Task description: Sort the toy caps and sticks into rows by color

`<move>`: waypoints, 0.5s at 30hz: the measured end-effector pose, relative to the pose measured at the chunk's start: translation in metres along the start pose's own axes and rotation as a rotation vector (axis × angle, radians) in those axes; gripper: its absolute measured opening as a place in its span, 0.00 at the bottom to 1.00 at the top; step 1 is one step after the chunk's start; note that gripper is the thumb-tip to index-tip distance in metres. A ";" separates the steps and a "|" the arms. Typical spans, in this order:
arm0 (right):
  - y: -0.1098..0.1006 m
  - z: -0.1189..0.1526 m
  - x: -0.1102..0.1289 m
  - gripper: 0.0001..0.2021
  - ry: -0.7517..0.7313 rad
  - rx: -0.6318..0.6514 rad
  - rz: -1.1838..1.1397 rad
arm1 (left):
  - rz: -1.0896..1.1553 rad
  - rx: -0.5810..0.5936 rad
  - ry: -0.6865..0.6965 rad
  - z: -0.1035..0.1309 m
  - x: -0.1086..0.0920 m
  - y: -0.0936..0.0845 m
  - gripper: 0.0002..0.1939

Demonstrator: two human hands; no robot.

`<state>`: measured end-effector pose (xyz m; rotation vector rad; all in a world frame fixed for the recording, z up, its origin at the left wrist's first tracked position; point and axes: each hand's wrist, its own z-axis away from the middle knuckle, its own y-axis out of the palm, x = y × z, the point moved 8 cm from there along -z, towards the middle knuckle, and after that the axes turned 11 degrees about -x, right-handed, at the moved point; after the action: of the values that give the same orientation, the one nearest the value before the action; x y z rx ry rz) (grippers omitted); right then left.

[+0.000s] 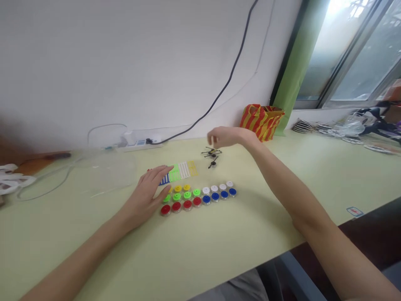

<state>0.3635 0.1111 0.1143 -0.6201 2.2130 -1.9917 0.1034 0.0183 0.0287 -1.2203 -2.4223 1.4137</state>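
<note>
Attention belongs with your right hand (222, 137), bent down at the wrist over the small cluster of black, thin-armed pieces with round hubs (213, 156), out beyond the coloured rows towards the wall. Its fingers are curled and point downward, blurred, so I can't tell how far apart the tips are, whether they touch the cluster, or whether one piece is already pinched between them. As I read it, the step in hand is at that cluster, either taking a piece up or setting one down.

Your left hand (144, 198) lies palm down, fingers loosely extended and thumb spread away, with nothing seen in its grasp. Its fingertips cover part of the flat, slotted strips in blue, green, white and yellow plastic (184, 170), while the thumb comes right by the nearest yellow and green tops of the round, clear-based pieces with coloured caps (197, 201). Those stand in close rows: red and blue nearest you, green and white behind, yellow at the back left.

The next move, I'd judge, calls for a light fingertip pinch on one hub, since the thin arms lie close together and could snag a neighbour. Lift straight up rather than dragging sideways, and mind your left thumb, which could easily nudge the capped pieces out of line
</note>
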 end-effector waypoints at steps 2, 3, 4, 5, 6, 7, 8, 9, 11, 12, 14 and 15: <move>0.003 0.003 0.059 0.09 -0.278 -0.060 -0.209 | 0.019 -0.036 -0.033 -0.001 -0.003 -0.002 0.24; 0.007 0.006 0.085 0.07 -0.383 -0.090 -0.298 | 0.039 -0.047 -0.057 -0.001 -0.004 -0.003 0.24; 0.013 0.008 0.107 0.05 -0.449 -0.111 -0.377 | 0.064 -0.059 -0.087 -0.001 -0.004 -0.004 0.25; 0.020 0.010 0.124 0.04 -0.481 -0.125 -0.450 | 0.093 -0.065 -0.117 -0.001 -0.003 -0.005 0.26; 0.026 0.010 0.137 0.05 -0.493 -0.147 -0.528 | 0.121 -0.077 -0.144 -0.001 -0.003 -0.007 0.25; 0.032 0.011 0.147 0.06 -0.493 -0.163 -0.607 | 0.147 -0.094 -0.170 0.000 -0.002 -0.009 0.24; 0.039 0.011 0.154 0.06 -0.478 -0.172 -0.685 | 0.177 -0.108 -0.197 0.000 -0.002 -0.011 0.21; 0.044 0.011 0.157 0.07 -0.456 -0.173 -0.760 | 0.212 -0.138 -0.221 0.000 0.000 -0.013 0.19; 0.055 0.010 0.158 0.07 -0.400 -0.150 -0.880 | 0.295 -0.206 -0.278 0.001 0.004 -0.018 0.19; 0.059 0.009 0.157 0.06 -0.370 -0.130 -0.921 | 0.344 -0.241 -0.309 0.002 0.007 -0.019 0.19; 0.064 0.009 0.153 0.04 -0.319 -0.095 -0.972 | 0.444 -0.298 -0.376 0.003 0.016 -0.020 0.22; 0.065 0.009 0.151 0.03 -0.298 -0.082 -0.986 | 0.491 -0.317 -0.406 0.004 0.020 -0.019 0.23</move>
<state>0.2140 0.0522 0.0790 -2.1716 1.9581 -1.8901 0.0768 0.0237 0.0349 -1.8679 -2.8317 1.5577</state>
